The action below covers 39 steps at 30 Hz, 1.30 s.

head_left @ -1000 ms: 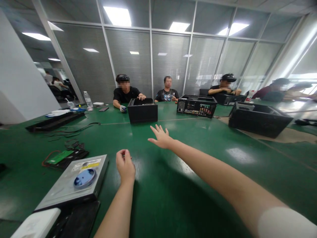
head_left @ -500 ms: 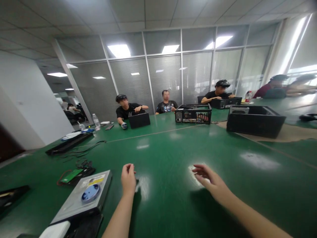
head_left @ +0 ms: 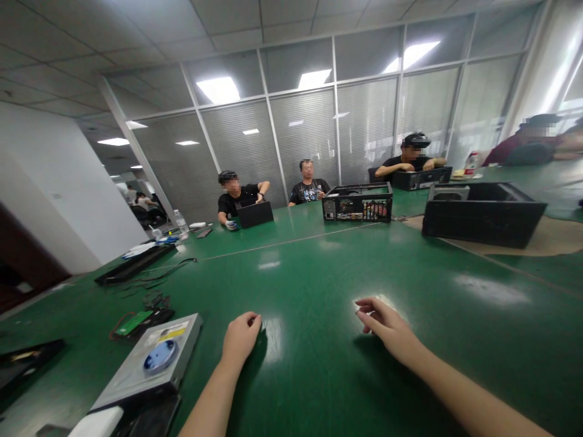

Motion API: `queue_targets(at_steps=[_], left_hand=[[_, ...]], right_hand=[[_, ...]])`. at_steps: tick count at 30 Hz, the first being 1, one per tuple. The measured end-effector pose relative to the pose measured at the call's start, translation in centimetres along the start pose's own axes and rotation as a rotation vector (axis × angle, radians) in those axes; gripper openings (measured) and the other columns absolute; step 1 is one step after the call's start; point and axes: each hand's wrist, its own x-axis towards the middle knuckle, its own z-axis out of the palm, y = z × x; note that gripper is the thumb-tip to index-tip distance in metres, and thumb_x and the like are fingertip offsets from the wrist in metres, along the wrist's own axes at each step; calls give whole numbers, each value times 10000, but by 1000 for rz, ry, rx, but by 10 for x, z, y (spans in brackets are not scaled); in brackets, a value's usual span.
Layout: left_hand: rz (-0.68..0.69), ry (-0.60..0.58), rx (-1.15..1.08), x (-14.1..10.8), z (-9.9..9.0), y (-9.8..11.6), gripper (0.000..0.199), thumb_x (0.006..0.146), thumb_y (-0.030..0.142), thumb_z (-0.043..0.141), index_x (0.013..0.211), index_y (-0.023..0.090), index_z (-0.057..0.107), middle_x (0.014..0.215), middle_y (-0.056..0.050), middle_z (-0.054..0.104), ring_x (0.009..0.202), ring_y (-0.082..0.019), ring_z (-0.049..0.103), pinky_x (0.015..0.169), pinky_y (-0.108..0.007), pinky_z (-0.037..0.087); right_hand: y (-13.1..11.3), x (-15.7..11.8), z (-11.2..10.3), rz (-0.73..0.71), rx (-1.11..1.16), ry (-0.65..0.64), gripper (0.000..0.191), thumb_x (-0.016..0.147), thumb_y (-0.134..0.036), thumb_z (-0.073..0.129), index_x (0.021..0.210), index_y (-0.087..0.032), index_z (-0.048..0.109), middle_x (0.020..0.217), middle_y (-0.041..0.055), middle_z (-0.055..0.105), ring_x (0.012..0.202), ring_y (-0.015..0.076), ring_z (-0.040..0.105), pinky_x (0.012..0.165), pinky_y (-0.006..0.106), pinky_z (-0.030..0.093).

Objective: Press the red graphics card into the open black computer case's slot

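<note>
My left hand (head_left: 243,335) is over the green table (head_left: 300,285), its fingers curled in towards the thumb. Nothing shows in it, though part of the fingers is turned away from view. To its left lies a silver optical drive (head_left: 141,358), with a round blue disc-shaped part (head_left: 161,356) on top. Across from it, my right hand (head_left: 385,321) hovers with thumb and bent fingers apart, holding nothing. Its shadow falls on the tabletop below.
Far across stand an open computer case (head_left: 357,206) and a black case (head_left: 483,215). Three people sit along the far side, two with hands at cases. Left lie a green circuit board (head_left: 133,323), cables (head_left: 168,273), a long black panel (head_left: 134,265) and a bottle (head_left: 181,223).
My left hand has moved slightly right and lower, and its fingers have turned inward. The right hand has shifted a little right. The view has tilted slightly.
</note>
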Motion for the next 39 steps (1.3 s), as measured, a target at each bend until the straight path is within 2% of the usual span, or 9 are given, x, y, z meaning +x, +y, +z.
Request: queue_targets(at_steps=[4, 9, 13, 21, 31, 35, 39], left_hand=[[34, 70, -64, 0, 1, 2, 334, 880, 444, 469, 853, 213, 710, 825, -36, 716, 799, -212, 643, 731, -297, 417], [48, 26, -153, -1, 4, 3, 338, 873, 435, 489, 911, 200, 728, 805, -35, 722, 782, -208, 653, 747, -302, 433], [47, 60, -193, -3, 6, 2, 325, 867, 406, 503, 979, 195, 724, 768, -24, 705, 745, -191, 641, 732, -294, 432], [12, 74, -249, -2, 10, -1, 301, 846, 393, 525, 982, 189, 700, 700, -8, 661, 690, -176, 617, 687, -285, 425], [-37, 17, -287, 3, 6, 5, 403, 813, 502, 498, 1009, 189, 662, 668, -10, 653, 635, -198, 623, 635, -298, 442], [-83, -37, -235, 11, 4, -2, 473, 784, 566, 498, 1043, 201, 649, 695, -11, 671, 635, -213, 625, 611, -303, 435], [-64, -54, -269, 15, 3, -7, 513, 778, 593, 487, 1076, 202, 634, 712, -8, 677, 589, -203, 610, 601, -306, 441]], right_hand=[[-1, 0, 0, 22, 7, -9, 429, 868, -525, 572, 1149, -200, 571, 980, 52, 617, 714, 170, 616, 685, 346, 528], [6, 0, -1, 38, 22, -83, 440, 867, -523, 585, 1161, -198, 552, 947, 34, 599, 716, 163, 602, 675, 328, 517], [11, 0, -2, 59, -6, -132, 448, 866, -526, 584, 1158, -190, 537, 874, 19, 606, 674, 164, 601, 650, 328, 498], [3, 0, -4, 84, 8, -135, 470, 829, -531, 611, 1137, -184, 539, 868, 21, 614, 662, 162, 597, 627, 318, 495], [5, 3, 0, 58, 8, -102, 402, 818, -479, 633, 1101, -204, 560, 837, -3, 596, 624, 138, 592, 600, 293, 488], [11, 8, 1, 46, 35, -87, 341, 816, -403, 645, 1083, -204, 571, 821, -16, 589, 592, 113, 581, 571, 266, 478], [12, 9, 4, 38, 43, -86, 326, 806, -352, 656, 1083, -200, 575, 824, -17, 593, 586, 108, 575, 563, 262, 481]])
